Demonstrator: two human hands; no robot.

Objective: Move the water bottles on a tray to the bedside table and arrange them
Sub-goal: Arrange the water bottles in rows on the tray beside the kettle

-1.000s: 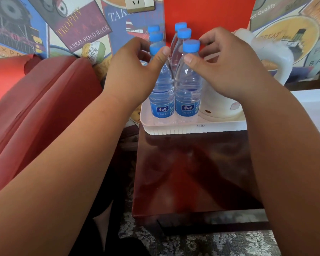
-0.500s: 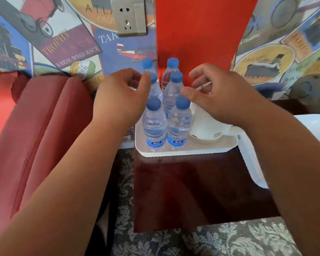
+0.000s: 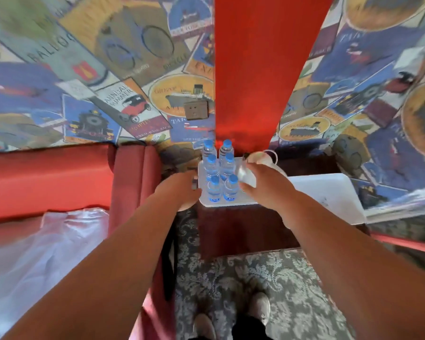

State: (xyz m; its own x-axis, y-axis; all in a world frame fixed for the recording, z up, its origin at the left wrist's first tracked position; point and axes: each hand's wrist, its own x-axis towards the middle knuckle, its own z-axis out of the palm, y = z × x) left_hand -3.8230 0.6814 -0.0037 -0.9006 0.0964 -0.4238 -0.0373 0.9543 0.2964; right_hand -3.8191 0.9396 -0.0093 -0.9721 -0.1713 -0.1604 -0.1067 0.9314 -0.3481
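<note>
Blur smears the left grip (image 3: 179, 190), at nine o'clock of the white plastic tray (image 3: 233, 203), hold unclear. The right grip (image 3: 263, 185) hides part of a white kettle (image 3: 265, 157). Labels on the clear blue-capped bottles (image 3: 214, 190) are unreadable.

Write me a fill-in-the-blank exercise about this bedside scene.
The white tray holds ___ water bottles, all upright.
Every bottle cap is coloured ___.
The white kettle stands to the ___ of the bottles.

Missing words: six; blue; right.
</note>
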